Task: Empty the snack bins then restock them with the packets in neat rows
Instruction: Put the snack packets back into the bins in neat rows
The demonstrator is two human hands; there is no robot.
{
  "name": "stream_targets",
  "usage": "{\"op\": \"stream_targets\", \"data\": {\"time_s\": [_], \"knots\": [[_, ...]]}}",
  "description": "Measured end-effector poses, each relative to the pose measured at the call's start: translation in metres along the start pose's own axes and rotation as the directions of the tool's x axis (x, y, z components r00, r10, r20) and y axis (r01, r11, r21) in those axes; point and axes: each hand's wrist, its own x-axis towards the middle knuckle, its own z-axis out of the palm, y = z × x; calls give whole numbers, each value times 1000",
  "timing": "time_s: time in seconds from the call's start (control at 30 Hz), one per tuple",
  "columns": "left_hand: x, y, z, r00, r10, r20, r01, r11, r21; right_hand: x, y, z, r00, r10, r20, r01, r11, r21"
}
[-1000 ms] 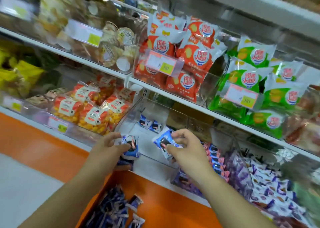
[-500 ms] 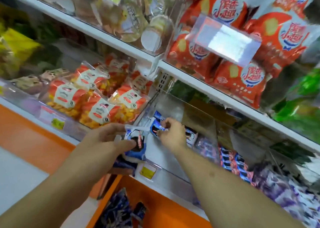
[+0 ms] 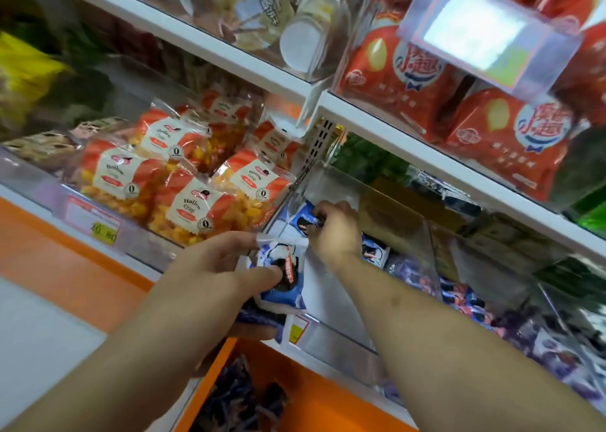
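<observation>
A clear plastic snack bin [image 3: 331, 330] sits on the lower shelf, its white floor mostly bare. My right hand [image 3: 334, 231] reaches deep into the bin and pinches a blue-and-white cookie packet [image 3: 301, 215] at the back left corner. Another packet [image 3: 373, 252] lies just right of that hand. My left hand [image 3: 226, 274] hovers at the bin's front left and grips a small stack of the same blue packets [image 3: 282, 277], thumb across the top one. More blue packets [image 3: 242, 399] lie in an orange crate below.
Left of the bin is a bin of orange "Hollow Crisp" bags [image 3: 193, 198]. To the right a clear divider [image 3: 423, 251] separates purple and blue packets [image 3: 465, 300]. Above, the white shelf [image 3: 426, 149] carries red snack bags [image 3: 492, 129] and a price tag holder [image 3: 485, 34].
The view has moved closer to the shelf. My right hand carried its packet from the bin's front to the back left corner. My left hand kept its stack near the front.
</observation>
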Motion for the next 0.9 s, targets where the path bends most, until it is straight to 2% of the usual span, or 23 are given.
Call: {"op": "stream_targets", "data": {"time_s": [0.07,0.17,0.27,0.33,0.4,0.47,0.53,0.6,0.7,0.8,0.9], "knots": [[0,-4,-3,998,-62,-15,61,996,-61,-2,0,-5,999,0,47,0,1000,-18],[-3,-3,1,998,-69,-9,68,997,-36,-10,0,-14,993,6,117,-8,1000,9],[-6,-1,2,998,-55,-39,54,998,-19,-21,5,-22,987,61,150,-75,993,92],[-7,-1,3,998,-55,-43,55,998,8,-31,3,-35,978,117,174,-155,963,221],[-9,0,5,999,-46,-26,47,999,25,-48,-10,-65,951,149,270,-266,839,475],[-11,1,8,1000,-19,-14,19,999,31,-69,-21,-103,928,70,365,-314,672,671],[-13,2,13,1000,1,6,-1,999,33,-92,-27,-134,908,-78,411,-302,558,773],[-16,2,17,1000,20,-6,-20,1000,12,-111,-31,-152,884,-170,435,-303,501,811],[-19,1,24,998,49,-28,-49,999,22,-130,-35,-162,894,-216,392,-250,486,838],[-24,1,28,994,106,-9,-104,985,140,-137,-37,-171,930,-203,307,-148,559,816],[-24,3,28,992,126,21,-127,966,223,-135,-33,-176,925,-257,279,-77,592,802]]}}
